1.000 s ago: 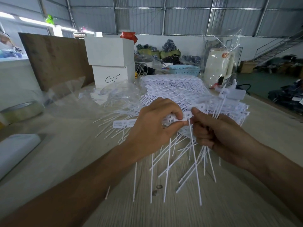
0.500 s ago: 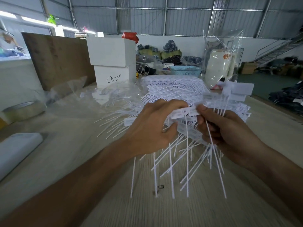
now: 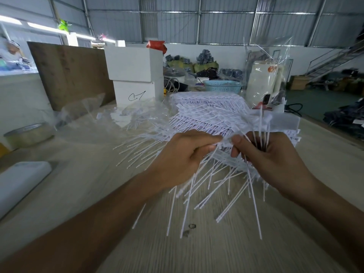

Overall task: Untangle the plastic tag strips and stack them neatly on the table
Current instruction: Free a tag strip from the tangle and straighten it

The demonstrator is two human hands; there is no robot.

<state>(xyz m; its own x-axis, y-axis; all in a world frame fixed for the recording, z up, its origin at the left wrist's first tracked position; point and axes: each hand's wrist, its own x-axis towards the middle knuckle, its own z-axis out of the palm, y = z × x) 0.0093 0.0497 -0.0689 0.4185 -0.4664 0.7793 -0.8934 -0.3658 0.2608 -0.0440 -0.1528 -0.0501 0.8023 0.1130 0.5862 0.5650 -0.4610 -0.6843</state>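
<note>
There is one view only, from the camera on my head. It looks forward and down along my forearms, so my left hand point(image 3: 183, 162) and right hand point(image 3: 271, 162) sit close, near the middle. The wide lens bends the table point(image 3: 236, 253) below and still takes in the roof point(image 3: 216, 20) and the far wall of the hall ahead.
</note>
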